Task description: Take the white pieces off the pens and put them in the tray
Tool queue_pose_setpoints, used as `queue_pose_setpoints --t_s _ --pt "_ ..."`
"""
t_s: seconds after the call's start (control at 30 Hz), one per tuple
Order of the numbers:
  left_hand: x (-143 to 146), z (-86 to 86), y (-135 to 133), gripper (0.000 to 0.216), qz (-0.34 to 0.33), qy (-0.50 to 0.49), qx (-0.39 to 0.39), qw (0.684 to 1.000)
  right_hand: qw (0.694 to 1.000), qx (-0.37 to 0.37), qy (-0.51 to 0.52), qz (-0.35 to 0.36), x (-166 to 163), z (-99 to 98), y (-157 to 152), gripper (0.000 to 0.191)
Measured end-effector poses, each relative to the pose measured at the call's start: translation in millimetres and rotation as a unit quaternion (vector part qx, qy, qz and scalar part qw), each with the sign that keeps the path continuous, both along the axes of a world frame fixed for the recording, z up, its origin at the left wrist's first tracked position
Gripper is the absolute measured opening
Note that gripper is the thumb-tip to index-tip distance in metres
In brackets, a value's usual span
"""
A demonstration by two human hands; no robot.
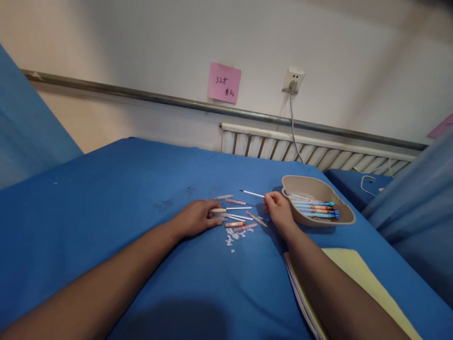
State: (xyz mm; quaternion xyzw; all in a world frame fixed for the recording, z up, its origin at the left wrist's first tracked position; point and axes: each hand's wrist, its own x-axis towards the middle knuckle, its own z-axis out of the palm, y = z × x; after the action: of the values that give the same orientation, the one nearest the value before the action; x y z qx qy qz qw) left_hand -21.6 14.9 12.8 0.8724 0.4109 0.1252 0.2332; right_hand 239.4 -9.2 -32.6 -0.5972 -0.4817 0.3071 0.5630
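The right hand (279,210) pinches a refill (254,194) beside the bin (311,185), while the left hand (198,218) touches pen parts (221,210), whether gripping them I cannot tell.

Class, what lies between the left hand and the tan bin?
In the head view: thin white rods, patterned pen barrels and the right hand, pinching a dark-tipped white rod.

a single wide view from my head, which faced forward and down across the blue worktop (106,189), framed my left grip (201,217) and my right grip (279,210) near its centre, at middle distance, and reached the wall (148,38) beyond
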Motion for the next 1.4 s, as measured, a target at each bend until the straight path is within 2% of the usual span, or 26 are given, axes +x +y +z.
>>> queue_pose_setpoints --t_s 0.13,0.43,0.57,0.67,0.77,0.87,1.0,1.1,1.17,1.4 --pt "1.6 -1.6 -0.5 0.022 0.006 -0.005 0.002 1.0 0.997 0.006 0.074 0.019 -4.2 5.1 -1.8 0.034" --pt "2.7 -6.0 1.4 0.031 0.05 -0.009 0.026 0.998 0.994 0.002 0.101 0.045 -6.5 8.6 -6.1 0.038" --pt "1.8 -3.4 3.5 0.036 0.081 -0.059 0.006 0.995 0.993 0.003 0.106 0.048 -6.7 9.0 -6.8 0.04" --pt "3.0 -1.4 4.4 0.041 0.085 -0.127 -0.045 0.987 0.993 0.003 0.106 0.052 -6.8 9.0 -6.7 0.041" --pt "4.8 -2.5 5.3 0.045 0.094 -0.215 -0.151 0.96 0.993 0.001 0.106 0.056 -6.9 8.5 -6.6 0.041" --pt "4.5 -5.3 6.9 0.042 0.115 -0.301 -0.253 0.912 0.992 0.001 0.108 0.062 -6.8 7.9 -6.9 0.04" --pt "0.0 -6.0 9.1 0.03 0.133 -0.388 -0.348 0.843 0.992 -0.003 0.102 0.071 -6.4 7.5 -7.8 0.039" --pt "-3.1 -4.3 9.4 0.022 0.135 -0.42 -0.398 0.804 0.993 -0.005 0.096 0.075 -6.3 7.5 -8.5 0.04" --pt "-4.2 -3.3 9.2 0.018 0.128 -0.426 -0.415 0.793 0.992 -0.006 0.097 0.076 -6.7 8.1 -9.0 0.04" --pt "-6.0 -3.8 10.6 0.02 0.091 -0.427 -0.429 0.791 0.991 -0.008 0.105 0.079 -8.0 11.1 -10.3 0.041"
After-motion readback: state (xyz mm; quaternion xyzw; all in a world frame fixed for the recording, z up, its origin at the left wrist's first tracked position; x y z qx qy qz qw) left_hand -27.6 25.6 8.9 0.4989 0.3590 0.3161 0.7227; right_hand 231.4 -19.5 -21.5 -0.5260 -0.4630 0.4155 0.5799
